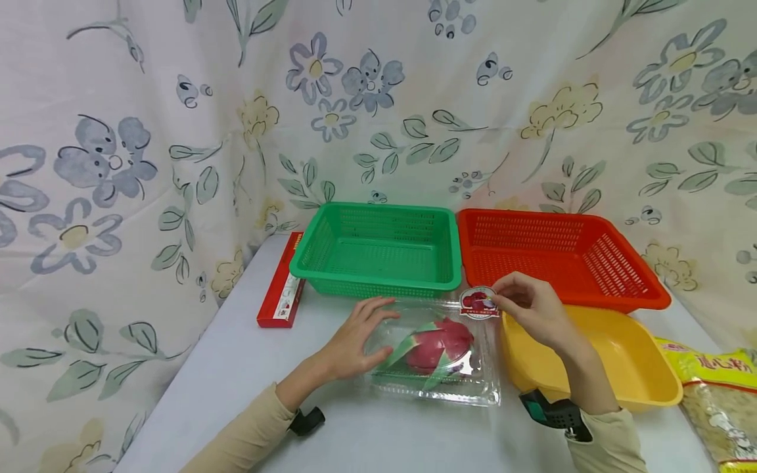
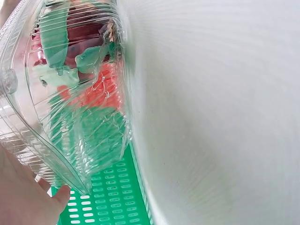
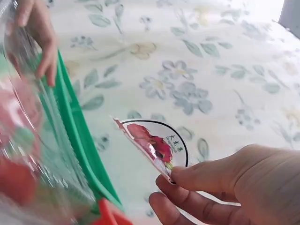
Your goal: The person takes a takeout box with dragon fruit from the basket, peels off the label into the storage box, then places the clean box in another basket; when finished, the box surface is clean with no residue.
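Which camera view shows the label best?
The right wrist view: the label appears largest there, its print clearest, pinched in the right hand. The head view shows it smaller but more squarely; the left wrist view does not show it.

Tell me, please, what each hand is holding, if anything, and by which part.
The right hand pinches the dragon fruit sticker by its edge; the left hand, fingers spread, rests against the clear clamshell.

Glossy clear plastic box (image 1: 483,387); smooth paper sticker (image 1: 478,303); cloth curtain (image 1: 378,98)
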`<control>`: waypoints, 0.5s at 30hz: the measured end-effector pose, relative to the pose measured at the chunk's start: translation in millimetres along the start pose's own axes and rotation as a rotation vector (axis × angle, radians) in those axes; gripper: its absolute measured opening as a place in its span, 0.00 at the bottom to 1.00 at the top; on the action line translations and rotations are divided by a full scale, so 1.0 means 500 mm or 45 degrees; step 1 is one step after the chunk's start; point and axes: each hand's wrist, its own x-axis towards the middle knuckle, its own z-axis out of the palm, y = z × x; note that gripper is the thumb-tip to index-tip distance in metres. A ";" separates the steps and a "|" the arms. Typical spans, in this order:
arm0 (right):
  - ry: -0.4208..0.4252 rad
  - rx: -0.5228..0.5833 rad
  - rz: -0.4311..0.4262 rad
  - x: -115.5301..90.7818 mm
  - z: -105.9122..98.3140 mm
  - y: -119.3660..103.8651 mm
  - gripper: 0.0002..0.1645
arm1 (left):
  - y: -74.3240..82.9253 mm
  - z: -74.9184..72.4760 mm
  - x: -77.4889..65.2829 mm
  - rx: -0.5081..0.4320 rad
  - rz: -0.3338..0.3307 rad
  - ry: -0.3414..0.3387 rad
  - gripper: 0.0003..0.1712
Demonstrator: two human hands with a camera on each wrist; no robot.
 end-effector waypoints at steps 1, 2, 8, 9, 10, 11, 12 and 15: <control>0.025 -0.026 0.009 -0.002 -0.010 0.004 0.07 | 0.000 0.000 -0.001 0.000 0.003 0.003 0.31; 0.046 -0.050 0.020 -0.005 -0.020 0.007 0.07 | -0.001 0.000 -0.001 0.000 0.007 0.007 0.31; 0.116 -0.183 0.130 -0.022 -0.079 0.031 0.10 | -0.002 0.001 -0.002 -0.004 0.021 0.018 0.31; 0.125 -0.204 0.147 -0.026 -0.088 0.036 0.11 | -0.002 0.000 -0.002 -0.009 0.022 0.018 0.31; 0.132 -0.226 0.169 -0.030 -0.096 0.041 0.12 | -0.002 0.000 -0.001 -0.011 0.023 0.017 0.31; 0.137 -0.238 0.193 -0.034 -0.105 0.047 0.13 | -0.001 0.000 -0.001 -0.013 0.021 0.016 0.31; 0.142 -0.254 0.220 -0.038 -0.113 0.052 0.13 | 0.000 -0.001 -0.002 -0.015 0.018 0.015 0.31; 0.142 -0.288 0.298 -0.052 -0.137 0.069 0.13 | -0.001 0.000 -0.002 -0.016 0.014 0.015 0.31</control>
